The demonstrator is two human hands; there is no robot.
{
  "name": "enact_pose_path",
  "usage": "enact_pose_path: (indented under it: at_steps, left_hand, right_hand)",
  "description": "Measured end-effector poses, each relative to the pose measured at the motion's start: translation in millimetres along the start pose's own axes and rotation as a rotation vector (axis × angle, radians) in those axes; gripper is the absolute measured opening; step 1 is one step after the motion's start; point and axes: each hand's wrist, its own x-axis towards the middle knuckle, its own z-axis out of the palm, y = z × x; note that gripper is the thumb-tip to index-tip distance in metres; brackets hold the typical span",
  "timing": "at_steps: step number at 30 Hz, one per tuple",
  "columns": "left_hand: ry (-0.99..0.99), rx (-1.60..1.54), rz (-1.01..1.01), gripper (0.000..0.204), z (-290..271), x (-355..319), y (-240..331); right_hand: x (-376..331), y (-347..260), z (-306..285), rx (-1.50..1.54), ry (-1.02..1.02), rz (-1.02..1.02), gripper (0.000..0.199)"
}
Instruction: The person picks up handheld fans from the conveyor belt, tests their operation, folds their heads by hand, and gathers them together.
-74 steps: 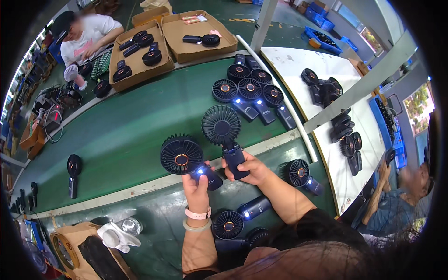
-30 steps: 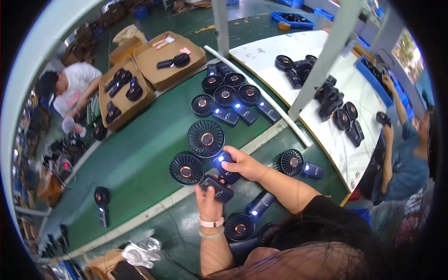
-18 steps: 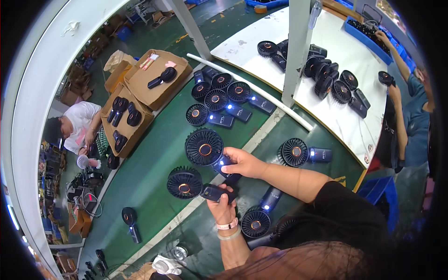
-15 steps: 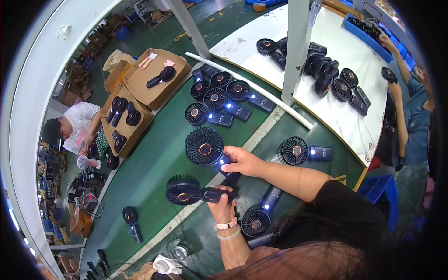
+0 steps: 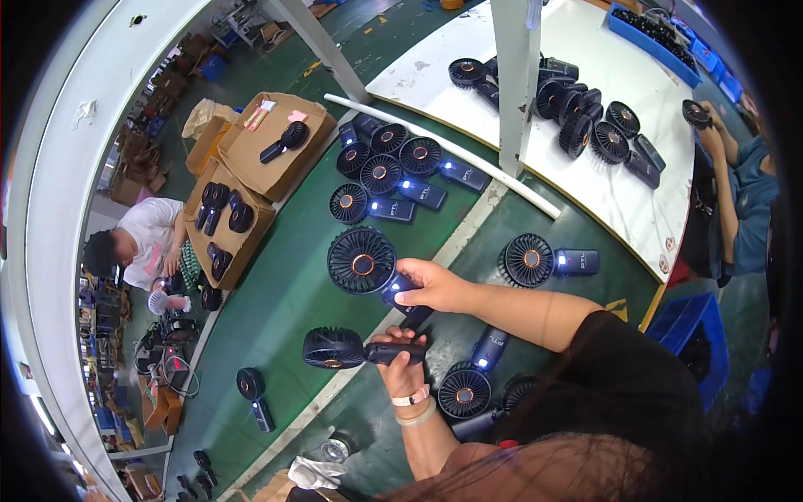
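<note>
Holding: your left hand (image 5: 400,361) has its fingers wrapped round the lower fan (image 5: 335,348), handle pointing right.
Upper fan (image 5: 362,262): just above it, handle pinched in your right hand (image 5: 435,286).

left hand (image 5: 400,360): lower fan (image 5: 335,348) turned from face-up to on edge | right hand (image 5: 435,286): upper fan (image 5: 361,261) lifted slightly

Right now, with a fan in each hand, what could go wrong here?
The left hand grips its fan by the handle alone, head out sideways; it could slip or knock the fan on the table below. The right hand holds the other fan near the lit row of fans, which a swing might topple.
</note>
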Motion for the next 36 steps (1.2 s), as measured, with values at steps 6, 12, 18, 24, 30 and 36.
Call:
enact_pose_path:
  at_steps: [6,12,18,24,30,36]
  left_hand:
    - [-0.041,-0.097,0.019,0.047,-7.5,-0.9,0.6]
    - [-0.052,-0.118,0.051,0.058,-12.4,0.4,0.1]
    - [-0.052,-0.067,0.086,0.07,-6.1,3.5,-0.6]
    - [-0.137,-0.034,0.019,0.088,4.7,2.6,8.5]
    - [-0.063,-0.226,-0.003,0.066,-18.3,1.2,8.3]
    - [-0.101,-0.369,0.026,0.069,-23.9,4.6,7.9]
  right_hand:
    - [-5.4,-4.9,7.6,-0.054,-0.04,-0.002,0.045]
    - [-5.0,-7.3,12.0,-0.049,0.019,-0.013,0.046]
    - [-6.9,0.8,10.3,-0.026,-0.032,-0.024,0.047]
    - [-20.8,-4.6,39.1,-0.835,0.035,-0.011,0.043]
    - [20.7,-24.5,40.4,-1.073,-0.146,-0.334,0.028]
    - [105.0,-12.3,-22.8,-1.782,0.51,-0.007,0.032]
